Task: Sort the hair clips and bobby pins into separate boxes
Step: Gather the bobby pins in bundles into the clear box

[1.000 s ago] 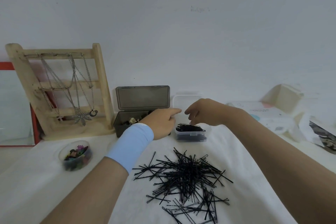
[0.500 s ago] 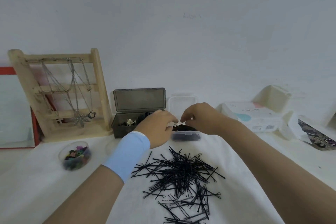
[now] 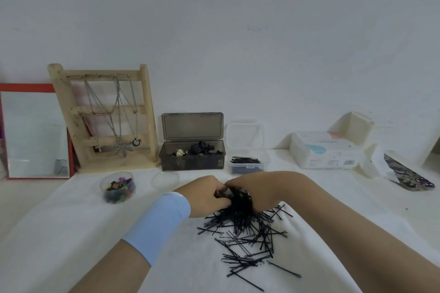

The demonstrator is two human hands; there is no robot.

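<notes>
A pile of black bobby pins (image 3: 247, 238) lies on the white cloth in front of me. My left hand (image 3: 204, 196) and my right hand (image 3: 259, 191) meet at the pile's far edge and gather a bunch of bobby pins (image 3: 240, 202) between curled fingers. Behind them stands a small clear box (image 3: 247, 162) with bobby pins inside, its lid up. To its left is a dark grey box (image 3: 192, 158) of hair clips, lid open.
A round clear tub of colourful clips (image 3: 118, 187) and its lid (image 3: 165, 179) sit at the left. A wooden necklace stand (image 3: 104, 114) and a red-framed mirror (image 3: 33, 131) line the wall. A white tissue pack (image 3: 326, 150) lies at the right.
Both hands came back from the clear box toward me and dropped onto the pin pile, closing on a bunch of pins. The camera view tilted down a little.
</notes>
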